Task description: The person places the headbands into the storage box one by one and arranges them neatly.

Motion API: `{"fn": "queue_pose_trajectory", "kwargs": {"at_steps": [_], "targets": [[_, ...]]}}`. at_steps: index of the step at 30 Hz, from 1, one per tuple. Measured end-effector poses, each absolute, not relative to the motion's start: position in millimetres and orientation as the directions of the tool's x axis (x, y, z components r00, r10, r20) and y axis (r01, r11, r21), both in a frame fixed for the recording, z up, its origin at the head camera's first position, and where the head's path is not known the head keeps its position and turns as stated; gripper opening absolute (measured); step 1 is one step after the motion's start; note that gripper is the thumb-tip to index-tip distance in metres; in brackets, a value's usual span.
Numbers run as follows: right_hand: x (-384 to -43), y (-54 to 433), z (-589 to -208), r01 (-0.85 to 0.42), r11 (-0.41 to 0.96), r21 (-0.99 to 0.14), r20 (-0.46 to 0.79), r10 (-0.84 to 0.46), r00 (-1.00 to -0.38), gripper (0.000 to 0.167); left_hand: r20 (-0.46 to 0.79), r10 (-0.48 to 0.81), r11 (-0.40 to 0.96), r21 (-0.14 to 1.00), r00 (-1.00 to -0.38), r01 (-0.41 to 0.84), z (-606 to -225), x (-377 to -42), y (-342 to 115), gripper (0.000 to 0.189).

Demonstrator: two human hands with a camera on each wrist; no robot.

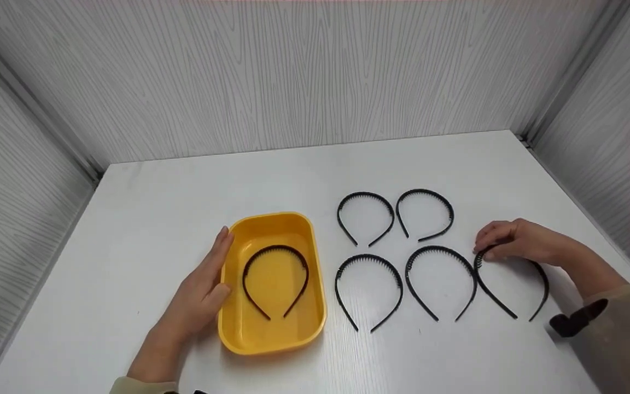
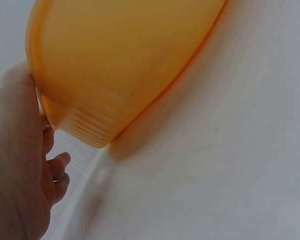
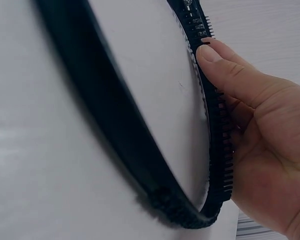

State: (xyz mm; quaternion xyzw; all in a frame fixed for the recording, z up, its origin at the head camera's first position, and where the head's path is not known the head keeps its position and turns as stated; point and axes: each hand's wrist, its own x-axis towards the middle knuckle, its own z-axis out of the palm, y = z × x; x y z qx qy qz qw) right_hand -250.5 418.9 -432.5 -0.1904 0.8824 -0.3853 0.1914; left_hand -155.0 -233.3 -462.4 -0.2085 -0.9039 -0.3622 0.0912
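Observation:
In the head view my left hand (image 1: 197, 298) rests along the left side of a yellow plastic tub (image 1: 319, 306), fingers against its outer wall and thumb at the rim. The left wrist view shows the tub's ribbed outer corner (image 2: 92, 122) beside that hand (image 2: 20, 150). One black toothed headband (image 1: 276, 247) lies inside the tub, ends toward me. Far to the right, my right hand (image 1: 534, 243) pinches the top of another black headband (image 1: 495, 297). Its thumb lies on the toothed band (image 3: 220, 150) in the right wrist view; part of the arch is hidden by the hand.
Several more black headbands lie between tub and right hand: two in a back row (image 1: 367, 194) (image 1: 424, 191), two in front (image 1: 369, 257) (image 1: 439, 249). The right front one meets the pinched headband. Grained panels (image 1: 293, 76) wall in the white table (image 1: 184, 191).

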Motion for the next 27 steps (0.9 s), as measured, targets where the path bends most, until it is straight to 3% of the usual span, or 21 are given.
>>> {"fn": "queue_pose_trajectory", "kwargs": {"at_steps": [17,27], "targets": [[-251.5,417.6,-430.3,-0.192,0.647,-0.738,-0.191,-0.473,-0.86,0.019,0.361,0.323,0.641,0.596,-0.875,0.483,-463.9,-154.5,-233.9,0.082],[-253.5,420.0,-429.5,-0.214,0.587,-0.781,-0.168,-0.527,-0.833,0.019,0.356,0.321,0.631,0.61,-0.877,0.479,-463.9,-154.8,-234.6,0.082]]}}
